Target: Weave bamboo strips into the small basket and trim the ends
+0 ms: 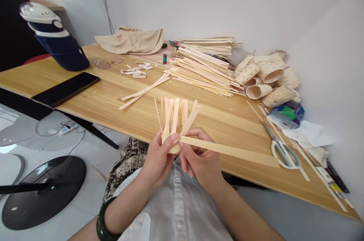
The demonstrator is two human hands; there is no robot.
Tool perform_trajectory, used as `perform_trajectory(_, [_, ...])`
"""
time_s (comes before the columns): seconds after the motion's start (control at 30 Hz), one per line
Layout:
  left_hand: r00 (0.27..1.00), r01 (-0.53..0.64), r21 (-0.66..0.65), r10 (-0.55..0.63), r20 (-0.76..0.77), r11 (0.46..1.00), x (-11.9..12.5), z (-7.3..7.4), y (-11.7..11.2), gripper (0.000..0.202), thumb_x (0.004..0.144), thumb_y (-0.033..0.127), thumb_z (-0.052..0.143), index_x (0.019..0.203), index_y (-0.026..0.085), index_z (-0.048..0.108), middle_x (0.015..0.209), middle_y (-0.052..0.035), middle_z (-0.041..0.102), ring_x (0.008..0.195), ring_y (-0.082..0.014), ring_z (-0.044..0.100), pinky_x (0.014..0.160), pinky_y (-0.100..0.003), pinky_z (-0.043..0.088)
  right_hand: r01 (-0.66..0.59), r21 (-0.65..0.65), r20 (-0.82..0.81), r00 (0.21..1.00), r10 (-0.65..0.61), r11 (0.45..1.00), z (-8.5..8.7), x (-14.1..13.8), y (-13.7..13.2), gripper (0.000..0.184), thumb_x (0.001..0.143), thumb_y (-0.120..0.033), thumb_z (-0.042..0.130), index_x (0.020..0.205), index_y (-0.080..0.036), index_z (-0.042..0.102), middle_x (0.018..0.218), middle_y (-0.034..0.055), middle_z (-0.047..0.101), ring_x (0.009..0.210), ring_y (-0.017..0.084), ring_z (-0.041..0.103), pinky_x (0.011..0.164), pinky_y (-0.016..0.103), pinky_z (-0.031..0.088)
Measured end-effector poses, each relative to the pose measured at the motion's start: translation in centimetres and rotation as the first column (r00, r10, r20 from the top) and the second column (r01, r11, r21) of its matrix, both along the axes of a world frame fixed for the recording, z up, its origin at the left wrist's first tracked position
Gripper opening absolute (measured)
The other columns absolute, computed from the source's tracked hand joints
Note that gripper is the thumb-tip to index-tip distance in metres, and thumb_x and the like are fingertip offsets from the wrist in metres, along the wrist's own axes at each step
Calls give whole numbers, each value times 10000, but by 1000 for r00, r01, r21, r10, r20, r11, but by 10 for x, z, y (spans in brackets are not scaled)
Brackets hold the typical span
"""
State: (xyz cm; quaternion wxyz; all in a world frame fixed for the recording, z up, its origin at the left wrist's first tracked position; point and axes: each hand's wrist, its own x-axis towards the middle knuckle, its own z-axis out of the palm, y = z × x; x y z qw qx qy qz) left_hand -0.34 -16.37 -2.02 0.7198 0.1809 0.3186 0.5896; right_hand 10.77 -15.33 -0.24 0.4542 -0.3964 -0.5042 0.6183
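The left hand (159,157) pinched the small woven bundle (174,123) of thin strips, low over the desk (113,100) edge. The right hand (199,157) gripped a long flat strip (233,152) pointing to 3 o'clock. It seemed best to keep it flat and snug.

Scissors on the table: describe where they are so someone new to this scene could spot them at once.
Start at the wooden table and follow its near edge to the right, past the right hand. The scissors lie flat there, below the pile of woven cones. They are the only metal tool, with pale looped handles among the strips.
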Motion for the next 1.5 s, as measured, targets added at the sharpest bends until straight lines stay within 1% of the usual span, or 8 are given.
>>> perform_trajectory(0.33, [975, 209, 105, -199, -96, 972, -6, 8, 0, 481, 766, 610, 812, 620, 181, 652, 440, -48, 617, 514, -269, 705, 433, -301, 502, -221, -24, -88, 972, 218, 975, 3, 18, 9, 388, 831, -533, 797, 927, -223, 584, 503, -54, 674, 287, 88, 516, 279, 145, 366])
perform_trajectory(0.53, [967, 254, 190, -252, -34, 949, -6, 7, 4, 412, 818, 519, 807, 676, 154, 676, 498, -50, 664, 465, -192, 655, 466, -258, 485, -42, 233, -27, 998, 49, 972, -26, 26, 2, 249, 926, -473, 730, 926, -224, 714, 554, -25, 680, 331, 99, 533, 320, 197, 410])
perform_trajectory(0.6, [966, 257, 181, -259, -12, 949, -7, 6, 5, 360, 823, 480, 818, 732, 157, 687, 536, -41, 683, 476, -180, 652, 484, -257, 498, -13, 469, 10, 1000, 10, 883, -35, 28, 2, 195, 977, -418, 669, 1037, -253, 752, 582, -22, 698, 343, 119, 559, 357, 233, 462])
perform_trajectory(0.73, [970, 240, 110, -244, 19, 964, -7, 6, 5, 333, 755, 434, 890, 803, 158, 710, 624, -33, 709, 529, -164, 656, 544, -266, 545, 3, 858, 124, 969, -213, 514, -32, 33, 7, 334, 975, -160, 603, 1267, -302, 680, 630, -38, 732, 415, 136, 627, 440, 246, 505])
perform_trajectory(0.87, [982, 180, -29, -178, 65, 983, -5, 9, 2, 327, 677, 369, 952, 802, 149, 744, 697, -21, 708, 629, -136, 665, 653, -245, 601, -135, 959, 224, 900, -375, 249, -14, 40, 13, 397, 952, -82, 585, 1315, -241, 617, 615, -32, 709, 438, 141, 585, 439, 257, 481])
perform_trajectory(1.0, [969, 220, -62, -211, 126, 974, -3, 10, -1, 324, 671, 377, 954, 751, 142, 746, 646, -12, 661, 639, -139, 656, 634, -237, 603, -232, 968, 249, 845, -473, 95, -7, 50, 19, 182, 997, -164, 580, 1133, -226, 684, 671, 5, 734, 479, 153, 552, 433, 288, 454])
perform_trajectory(1.3, [990, 134, -144, -127, 59, 980, -1, 12, 1, 376, 614, 368, 970, 825, 135, 764, 753, -50, 741, 613, -134, 653, 593, -231, 593, -336, 942, 297, 829, -473, 2, -12, 51, 21, 229, 975, -134, 636, 1147, -252, 729, 720, -30, 729, 570, 136, 616, 496, 276, 496])
perform_trajectory(1.5, [996, -56, -130, 47, -75, 990, 0, 16, 1, 422, 618, 357, 965, 898, 142, 735, 783, -19, 744, 666, -130, 669, 623, -229, 582, -194, 964, 263, 807, -529, 183, -16, 41, 12, 425, 985, -82, 589, 1393, -194, 629, 881, 45, 805, 675, 164, 721, 631, 286, 606])
